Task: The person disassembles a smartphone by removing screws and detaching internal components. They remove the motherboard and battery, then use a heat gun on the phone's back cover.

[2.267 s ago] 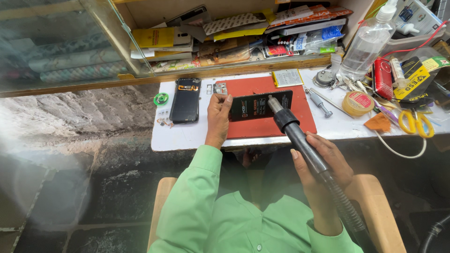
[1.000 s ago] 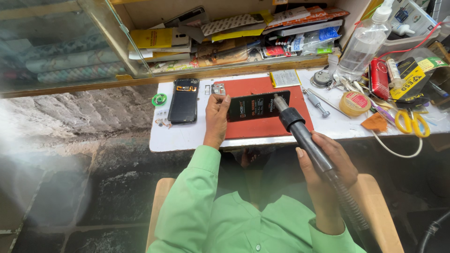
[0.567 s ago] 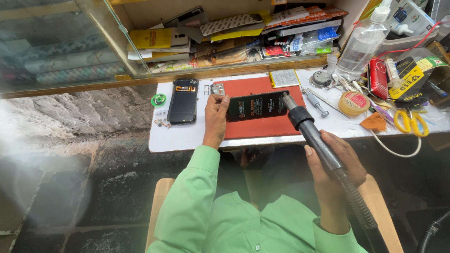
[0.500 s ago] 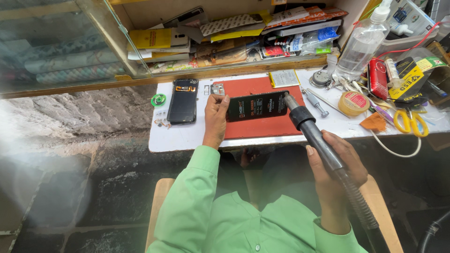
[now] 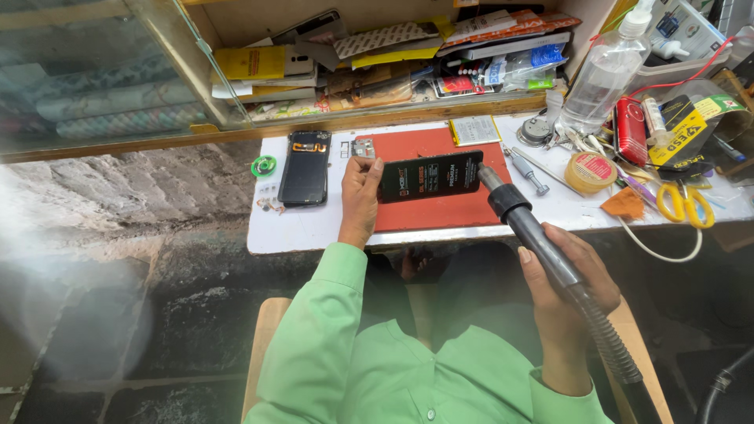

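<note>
1. Gripping the left end of a black phone [image 5: 430, 177], the left hand [image 5: 360, 196] has its fingers curled over the phone's near edge and its thumb on top; the hand is closed on it.
2. The phone lies flat on a red mat [image 5: 440, 206], stretching away to the right of the left hand, long side towards the person.
3. The right hand [image 5: 567, 284] is wrapped shut around the handle of a hot-air tool [image 5: 534, 235], a dark tube with a ribbed hose running back past the wrist.
4. The tool's metal nozzle points up and to the left from the right hand, its tip right at the right end of the phone; I cannot tell whether it touches.
5. Just left of the left hand, a second phone [image 5: 305, 167] lies on the white tabletop [image 5: 298, 228] with its back off.
6. Further left of that sits a small green reel [image 5: 263, 166].
7. Beyond the left hand's fingertips, a small metal part [image 5: 363, 148] rests at the mat's far edge.
8. Up and to the right of the right hand lie a screwdriver [image 5: 528, 172], a roll of tape [image 5: 591, 172], yellow-handled scissors [image 5: 685, 206] and a clear spray bottle [image 5: 603, 74].
9. A green sleeve [image 5: 314, 330] covers the left arm down to the wrist.
</note>
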